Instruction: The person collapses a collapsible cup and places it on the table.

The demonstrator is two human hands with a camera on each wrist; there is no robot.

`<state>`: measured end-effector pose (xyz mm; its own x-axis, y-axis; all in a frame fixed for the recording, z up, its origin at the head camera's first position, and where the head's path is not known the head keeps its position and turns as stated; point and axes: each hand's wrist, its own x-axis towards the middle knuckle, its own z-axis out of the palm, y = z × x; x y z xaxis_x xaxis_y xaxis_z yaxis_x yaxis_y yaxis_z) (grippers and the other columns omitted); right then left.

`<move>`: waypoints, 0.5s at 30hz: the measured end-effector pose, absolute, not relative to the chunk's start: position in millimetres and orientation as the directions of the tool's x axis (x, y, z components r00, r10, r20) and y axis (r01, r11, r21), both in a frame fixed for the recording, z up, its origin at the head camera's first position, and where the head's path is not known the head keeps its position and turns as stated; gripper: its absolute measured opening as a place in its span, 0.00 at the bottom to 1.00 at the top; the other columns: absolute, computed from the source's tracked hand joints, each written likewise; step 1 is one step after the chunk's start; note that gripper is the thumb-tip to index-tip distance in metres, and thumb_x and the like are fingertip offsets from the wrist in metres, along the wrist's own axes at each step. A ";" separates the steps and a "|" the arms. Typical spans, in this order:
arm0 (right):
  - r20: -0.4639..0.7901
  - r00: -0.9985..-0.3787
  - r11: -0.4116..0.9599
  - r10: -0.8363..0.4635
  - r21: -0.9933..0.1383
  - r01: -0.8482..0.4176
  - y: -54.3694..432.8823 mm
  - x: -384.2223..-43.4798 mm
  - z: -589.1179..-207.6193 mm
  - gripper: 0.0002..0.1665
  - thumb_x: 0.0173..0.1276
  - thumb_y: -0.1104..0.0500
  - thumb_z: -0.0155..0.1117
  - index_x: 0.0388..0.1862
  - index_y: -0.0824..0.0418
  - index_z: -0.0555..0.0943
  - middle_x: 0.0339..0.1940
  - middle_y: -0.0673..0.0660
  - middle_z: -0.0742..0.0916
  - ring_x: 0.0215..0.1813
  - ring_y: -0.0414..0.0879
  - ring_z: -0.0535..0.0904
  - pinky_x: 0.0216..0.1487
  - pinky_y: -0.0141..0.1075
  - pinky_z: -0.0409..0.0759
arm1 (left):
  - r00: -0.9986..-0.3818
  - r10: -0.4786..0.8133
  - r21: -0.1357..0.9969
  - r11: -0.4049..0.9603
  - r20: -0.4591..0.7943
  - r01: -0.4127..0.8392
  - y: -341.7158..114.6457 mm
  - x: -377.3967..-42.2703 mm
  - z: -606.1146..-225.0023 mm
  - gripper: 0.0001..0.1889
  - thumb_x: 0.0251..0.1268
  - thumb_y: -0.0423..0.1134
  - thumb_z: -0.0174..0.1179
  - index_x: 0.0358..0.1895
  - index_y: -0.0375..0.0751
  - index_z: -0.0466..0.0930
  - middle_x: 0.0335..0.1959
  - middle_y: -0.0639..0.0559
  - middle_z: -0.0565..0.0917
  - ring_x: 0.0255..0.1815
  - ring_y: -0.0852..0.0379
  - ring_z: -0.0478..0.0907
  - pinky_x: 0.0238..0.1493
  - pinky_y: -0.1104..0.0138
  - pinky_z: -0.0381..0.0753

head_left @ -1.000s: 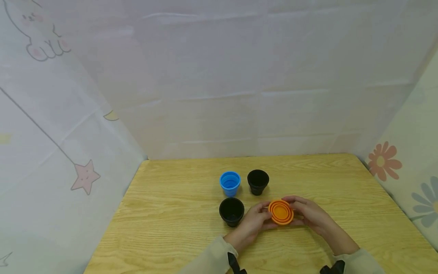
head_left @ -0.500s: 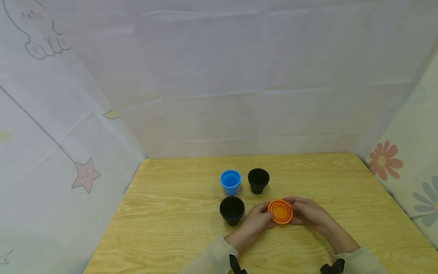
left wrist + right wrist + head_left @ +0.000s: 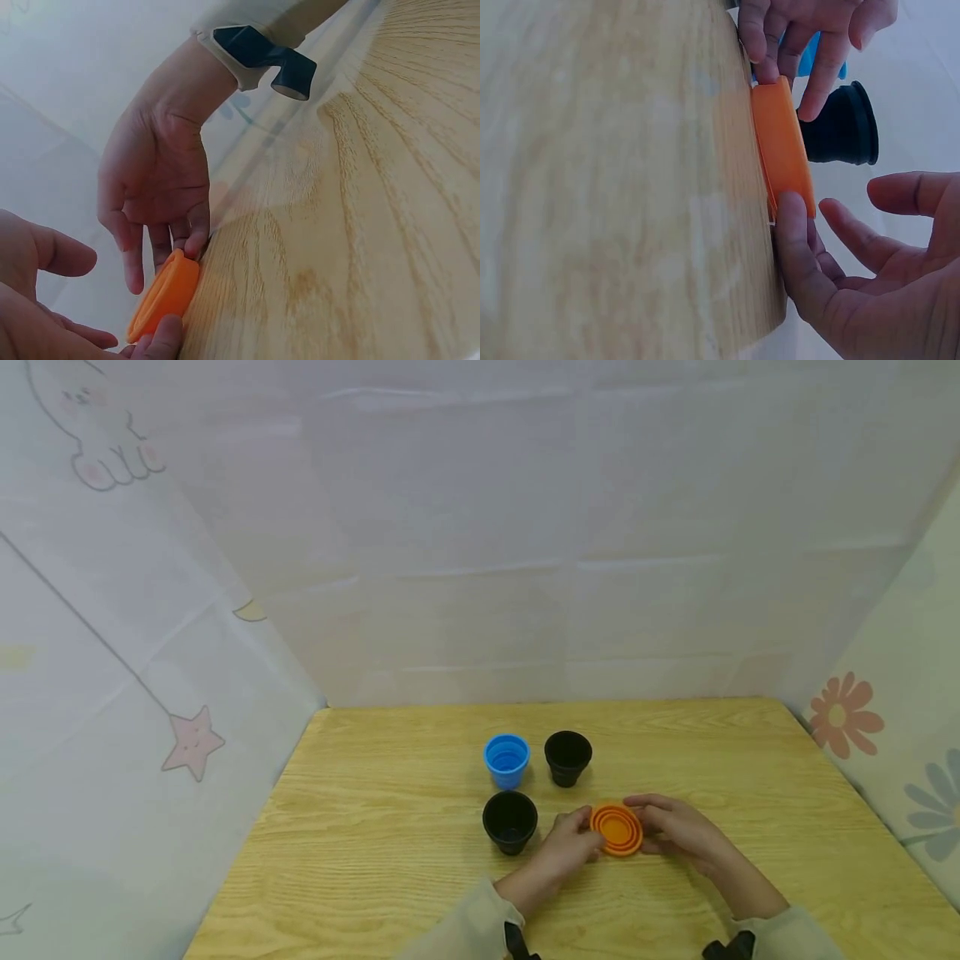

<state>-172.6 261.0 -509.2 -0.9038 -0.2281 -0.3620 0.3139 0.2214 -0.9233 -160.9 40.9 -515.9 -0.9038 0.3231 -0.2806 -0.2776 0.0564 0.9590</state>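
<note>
An orange collapsible cup (image 3: 617,830), folded flat into rings, lies low on the wooden table (image 3: 360,877) between both hands. My left hand (image 3: 564,850) is at its left side; lower fingertips touch its edge, while thumb and index finger spread away from it in the right wrist view. At the opposite side is my right hand (image 3: 900,277), with a finger against the orange wall and its thumb and index finger clear of it. Left of the left hand stands a black cup (image 3: 510,823). Behind are a blue cup (image 3: 507,762) and another black cup (image 3: 567,759), all upright and unfolded.
A pale cloth backdrop (image 3: 465,543) rises behind the table and along both sides, printed with a star (image 3: 193,742) and flowers (image 3: 847,714). Dark straps with mounts (image 3: 259,52) sit around the sleeve cuffs. Wood surface extends left and right of the cups.
The orange cup shifts very slightly and sits lower. The fingers of both hands have loosened around it, and the right hand's fingertips overlap its edge less. The other cups stay put.
</note>
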 end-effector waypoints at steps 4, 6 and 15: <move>-0.342 -0.919 0.269 -0.197 -0.920 0.285 261.3 -172.9 -508.5 0.27 0.80 0.57 0.51 0.69 0.73 0.71 0.57 0.66 0.84 0.49 0.51 0.83 0.48 0.43 0.86 | -0.896 0.348 0.961 0.069 -0.276 -0.269 38.1 -158.9 -513.9 0.36 0.62 0.31 0.63 0.76 0.34 0.64 0.65 0.40 0.66 0.50 0.54 0.75 0.49 0.58 0.85; -0.329 -0.928 0.296 -0.175 -0.917 0.269 261.2 -173.4 -507.2 0.25 0.80 0.57 0.52 0.68 0.72 0.72 0.57 0.66 0.83 0.48 0.51 0.83 0.48 0.43 0.86 | -0.892 0.355 0.960 0.094 -0.279 -0.263 36.5 -157.7 -512.4 0.37 0.62 0.32 0.64 0.76 0.38 0.65 0.64 0.42 0.65 0.50 0.54 0.74 0.45 0.61 0.83; -0.268 -0.954 0.389 -0.134 -0.900 0.198 258.4 -175.1 -495.3 0.26 0.80 0.54 0.54 0.67 0.70 0.74 0.67 0.72 0.77 0.58 0.58 0.82 0.58 0.50 0.83 | -0.893 0.414 0.967 0.242 -0.179 -0.081 24.7 -151.6 -493.6 0.34 0.64 0.38 0.66 0.74 0.47 0.68 0.62 0.48 0.68 0.54 0.53 0.72 0.44 0.67 0.77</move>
<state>-175.1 258.4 -495.3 -0.9541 -0.1336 -0.2680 0.1984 0.3886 -0.8998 -151.6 24.7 -493.6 -0.8927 0.4137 -0.1788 -0.0813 0.2424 0.9668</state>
